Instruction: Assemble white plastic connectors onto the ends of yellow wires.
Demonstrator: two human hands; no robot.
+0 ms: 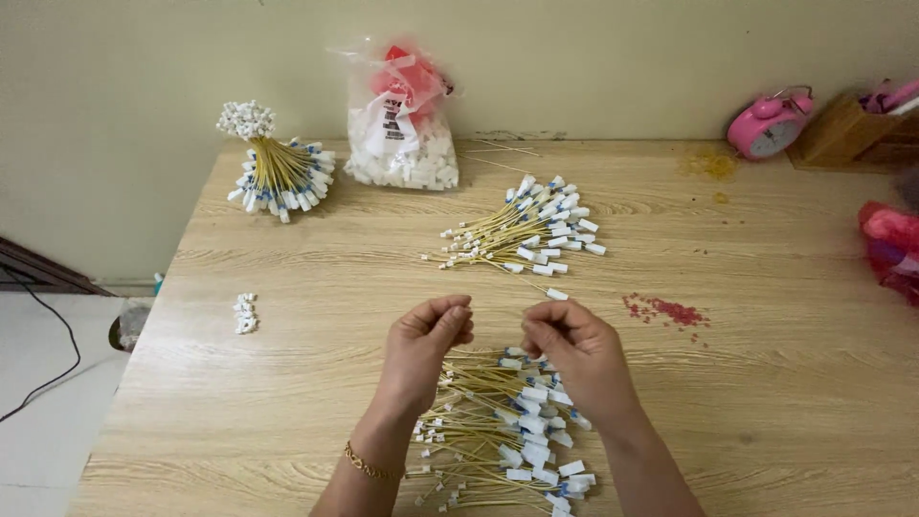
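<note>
A clear plastic bag [400, 144] of small white pieces stands on the wooden worktop [766, 316]. Left hand [426, 345] and right hand [574, 349], fingers pinched together (contents too small to tell), hover over yellow white-tipped sticks [498, 431].

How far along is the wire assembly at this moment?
Looks done: a tied bundle and a loose far pile of capped wires. In hand: left hand and right hand pinch one thin piece between them. Left: the near pile and the bag of white parts.
</note>
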